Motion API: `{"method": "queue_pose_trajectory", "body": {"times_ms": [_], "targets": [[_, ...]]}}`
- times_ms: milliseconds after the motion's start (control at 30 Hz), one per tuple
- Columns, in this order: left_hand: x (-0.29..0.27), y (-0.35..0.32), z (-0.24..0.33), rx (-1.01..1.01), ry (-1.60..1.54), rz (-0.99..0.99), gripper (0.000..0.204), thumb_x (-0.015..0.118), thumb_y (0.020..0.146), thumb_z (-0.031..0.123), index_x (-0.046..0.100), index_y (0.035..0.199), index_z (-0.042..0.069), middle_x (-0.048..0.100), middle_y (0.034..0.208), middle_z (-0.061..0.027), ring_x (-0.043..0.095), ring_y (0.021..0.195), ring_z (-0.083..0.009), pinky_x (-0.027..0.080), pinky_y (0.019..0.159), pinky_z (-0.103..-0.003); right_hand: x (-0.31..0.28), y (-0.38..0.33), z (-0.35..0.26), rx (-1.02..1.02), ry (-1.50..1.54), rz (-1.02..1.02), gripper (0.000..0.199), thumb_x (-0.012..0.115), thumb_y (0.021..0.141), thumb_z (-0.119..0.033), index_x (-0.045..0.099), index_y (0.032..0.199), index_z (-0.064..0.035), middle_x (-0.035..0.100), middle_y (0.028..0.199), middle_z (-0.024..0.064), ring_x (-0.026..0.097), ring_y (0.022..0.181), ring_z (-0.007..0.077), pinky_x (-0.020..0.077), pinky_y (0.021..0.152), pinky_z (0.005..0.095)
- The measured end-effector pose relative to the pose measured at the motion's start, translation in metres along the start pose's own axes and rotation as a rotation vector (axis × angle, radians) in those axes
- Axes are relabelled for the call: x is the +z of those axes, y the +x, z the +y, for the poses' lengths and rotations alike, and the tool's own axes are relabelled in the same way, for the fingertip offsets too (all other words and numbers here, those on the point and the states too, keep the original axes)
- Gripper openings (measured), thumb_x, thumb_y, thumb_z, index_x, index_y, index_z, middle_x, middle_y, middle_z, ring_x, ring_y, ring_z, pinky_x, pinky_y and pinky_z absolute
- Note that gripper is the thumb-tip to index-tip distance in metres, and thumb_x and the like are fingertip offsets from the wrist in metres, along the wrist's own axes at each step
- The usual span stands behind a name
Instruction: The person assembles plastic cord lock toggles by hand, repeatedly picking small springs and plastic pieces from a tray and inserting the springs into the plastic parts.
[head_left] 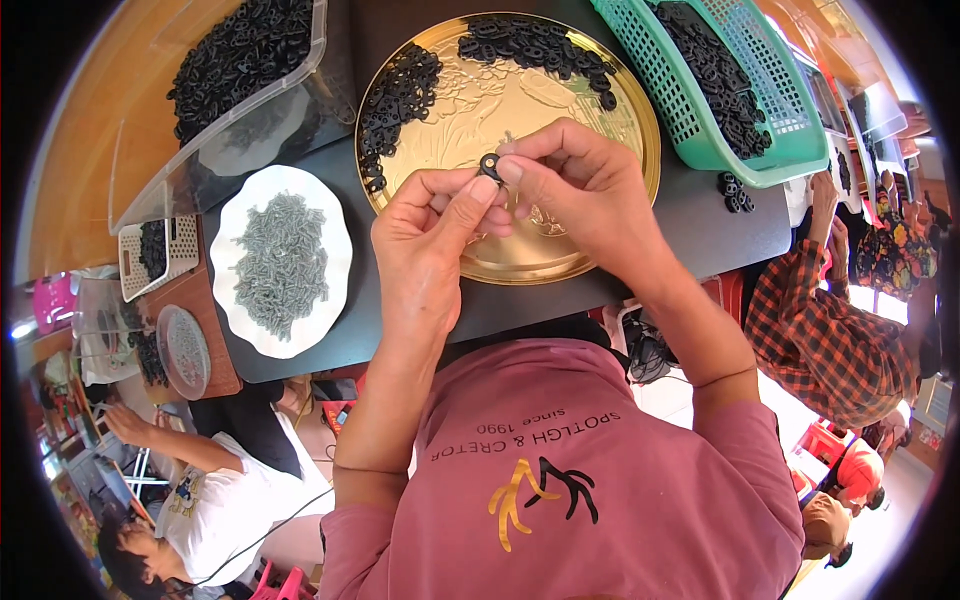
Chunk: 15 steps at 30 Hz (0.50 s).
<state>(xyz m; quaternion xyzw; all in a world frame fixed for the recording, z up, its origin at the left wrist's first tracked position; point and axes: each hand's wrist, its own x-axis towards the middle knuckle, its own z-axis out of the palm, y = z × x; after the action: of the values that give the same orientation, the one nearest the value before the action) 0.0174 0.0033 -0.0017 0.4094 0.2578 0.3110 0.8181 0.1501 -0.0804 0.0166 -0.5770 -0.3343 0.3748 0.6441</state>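
Black part (488, 161): small, rounded, pierced by a round hole.
Left hand (438, 205): part pinched by thumb and fingers.
Right hand (575, 178): bunched alongside; grip cannot be told.

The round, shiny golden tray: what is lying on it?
On the tray, two clusters of small black plastic pieces lie at upper left and top. The left hand and right hand hide parts of its lower half; anything beneath cannot be seen.

2 lines blk txt (525, 437) incl. yr, upside-dn, on wearer's pink tee (640, 510)
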Motion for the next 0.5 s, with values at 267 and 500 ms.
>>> {"method": "queue_pose_trajectory", "body": {"times_ms": [267,500], "targets": [[0.0,-0.006,0.004,0.162,0.334,-0.215,0.031,0.07,0.081,-0.004,0.058,0.11,0.0,0.06,0.087,-0.0016,0.055,0.078,-0.0055,0.045,0.066,-0.019,-0.021,0.007,-0.023,0.217,0.085,-0.293,0.015,0.069,0.086,-0.011,0.062,0.092,-0.0002,0.064,0.08,0.0027,0.059,0.066,0.0071,0.0478,0.06,0.0207],[-0.005,-0.001,0.003,0.346,0.498,-0.229,0.027,0.075,0.076,-0.001,0.061,0.099,0.002,0.058,0.083,0.0,0.052,0.071,-0.0053,0.043,0.062,-0.019,-0.022,0.006,-0.022,0.325,-0.004,-0.216,0.024,0.069,0.087,-0.024,0.063,0.089,-0.0014,0.061,0.072,0.001,0.055,0.058,0.0063,0.0444,0.054,0.0198]]}}
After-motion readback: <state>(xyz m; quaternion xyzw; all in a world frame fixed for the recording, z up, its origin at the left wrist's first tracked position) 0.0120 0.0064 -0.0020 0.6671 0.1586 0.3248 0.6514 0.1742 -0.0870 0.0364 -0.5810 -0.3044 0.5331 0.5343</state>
